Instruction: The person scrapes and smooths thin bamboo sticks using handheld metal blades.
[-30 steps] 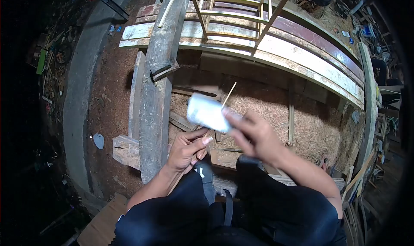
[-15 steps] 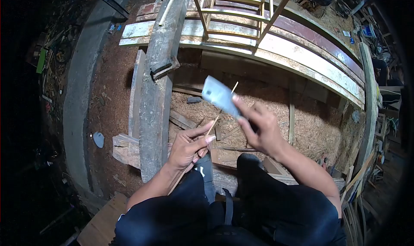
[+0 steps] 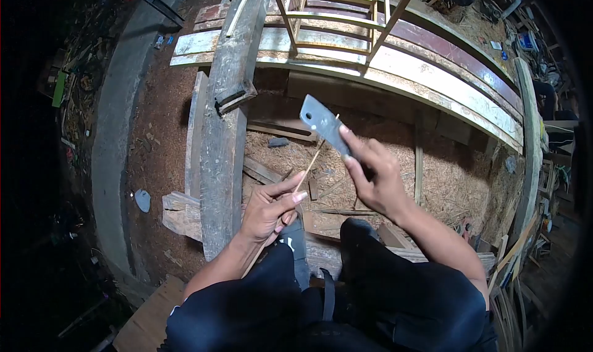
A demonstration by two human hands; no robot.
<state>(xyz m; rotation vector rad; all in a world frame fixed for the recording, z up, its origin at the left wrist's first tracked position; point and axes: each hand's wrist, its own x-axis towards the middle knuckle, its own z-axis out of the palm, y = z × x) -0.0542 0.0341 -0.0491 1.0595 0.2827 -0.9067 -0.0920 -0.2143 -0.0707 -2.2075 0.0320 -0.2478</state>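
Note:
My left hand (image 3: 272, 213) pinches a thin wooden stick (image 3: 311, 165) between thumb and fingers. The stick slants up and to the right, and its lower part runs back past my wrist toward my lap. My right hand (image 3: 375, 178) is closed on a cleaver (image 3: 323, 123), a broad grey metal blade with a round hole near its far corner. Its handle is hidden in my fingers. The blade lies across the upper end of the stick, whose tip shows just beyond the blade's edge. Whether the edge bites into the wood I cannot tell.
A thick weathered beam (image 3: 217, 160) stands on the left, with a small wooden block (image 3: 236, 97) fixed on it. Behind are long planks (image 3: 426, 80) bearing a slatted wooden frame (image 3: 336, 18). Sawdust and offcuts cover the ground (image 3: 383, 143). A co-worker's arm (image 3: 545, 94) shows far right.
The cleaver, blurred before, is now sharp and has shifted slightly right and up along the stick toward its tip. My left hand and the stick stay almost in place.

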